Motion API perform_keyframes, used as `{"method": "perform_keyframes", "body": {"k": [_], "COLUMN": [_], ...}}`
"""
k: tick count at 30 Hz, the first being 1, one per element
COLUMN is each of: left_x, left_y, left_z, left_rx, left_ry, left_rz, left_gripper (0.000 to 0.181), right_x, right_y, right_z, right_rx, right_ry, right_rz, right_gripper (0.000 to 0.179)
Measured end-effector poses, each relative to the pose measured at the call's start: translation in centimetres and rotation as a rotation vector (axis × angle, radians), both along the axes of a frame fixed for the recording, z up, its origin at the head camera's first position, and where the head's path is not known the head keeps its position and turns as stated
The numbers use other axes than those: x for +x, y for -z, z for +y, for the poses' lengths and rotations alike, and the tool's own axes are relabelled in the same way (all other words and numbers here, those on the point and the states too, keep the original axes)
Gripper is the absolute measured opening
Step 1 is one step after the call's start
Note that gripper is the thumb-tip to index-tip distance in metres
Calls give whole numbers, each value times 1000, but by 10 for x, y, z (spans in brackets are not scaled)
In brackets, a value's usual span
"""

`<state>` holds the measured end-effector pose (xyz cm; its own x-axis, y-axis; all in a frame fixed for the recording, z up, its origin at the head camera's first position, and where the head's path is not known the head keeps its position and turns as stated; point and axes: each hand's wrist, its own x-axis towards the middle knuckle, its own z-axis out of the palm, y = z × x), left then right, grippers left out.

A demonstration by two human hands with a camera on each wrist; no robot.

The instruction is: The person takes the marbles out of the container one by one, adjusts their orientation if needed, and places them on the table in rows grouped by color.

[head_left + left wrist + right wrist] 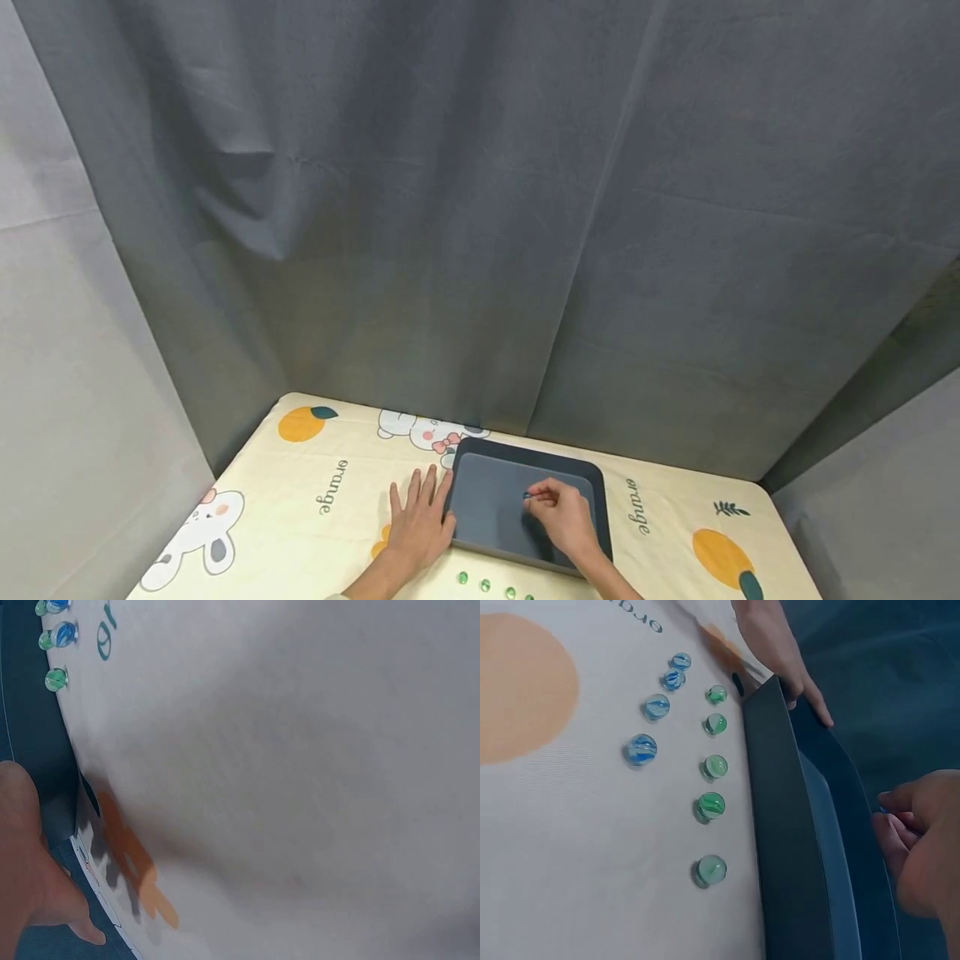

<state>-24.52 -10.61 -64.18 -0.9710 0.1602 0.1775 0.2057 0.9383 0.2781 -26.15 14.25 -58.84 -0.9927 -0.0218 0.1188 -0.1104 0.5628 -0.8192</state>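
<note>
My right hand (562,517) is over a dark grey rectangular tray (486,496), its thumb and fingertips pinching a small blue marble (527,496). Most of that marble is hidden by the fingers; only a bit of blue shows in the right wrist view. At the tray's left side lies my left hand (418,529), fingers straight and spread, the thumb right at the tray's wall. In the right wrist view a row of several green marbles (715,766) runs along the tray's near wall. Beside them, farther from the tray, is a row of several blue marbles (656,706).
A cream tablecloth (352,433) printed with oranges, rabbits and lettering covers the table. Behind the table's far edge hangs a dark grey curtain (420,250), with lighter grey panels (82,400) at the left and right.
</note>
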Motion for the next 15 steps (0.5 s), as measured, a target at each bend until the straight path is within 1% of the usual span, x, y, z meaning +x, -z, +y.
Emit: {"method": "perform_keyframes", "body": {"k": [4, 9, 13, 15], "left_x": [-1, -3, -3, -3], "left_y": [0, 0, -3, -3], "left_z": [0, 1, 1, 1], "left_rx": [7, 4, -21, -30], "left_ry": [4, 7, -8, -11], "left_rz": [4, -13, -41, -46], "left_gripper": [60, 60, 61, 61], "right_x": [12, 28, 43, 50], "right_y": [-4, -8, -5, -2], "right_z": [11, 23, 31, 35], "right_rx": [-29, -93, -122, -130], "right_ry": [19, 16, 9, 6], "right_rz": [-40, -133, -203, -220], "right_gripper": [10, 11, 10, 9]}}
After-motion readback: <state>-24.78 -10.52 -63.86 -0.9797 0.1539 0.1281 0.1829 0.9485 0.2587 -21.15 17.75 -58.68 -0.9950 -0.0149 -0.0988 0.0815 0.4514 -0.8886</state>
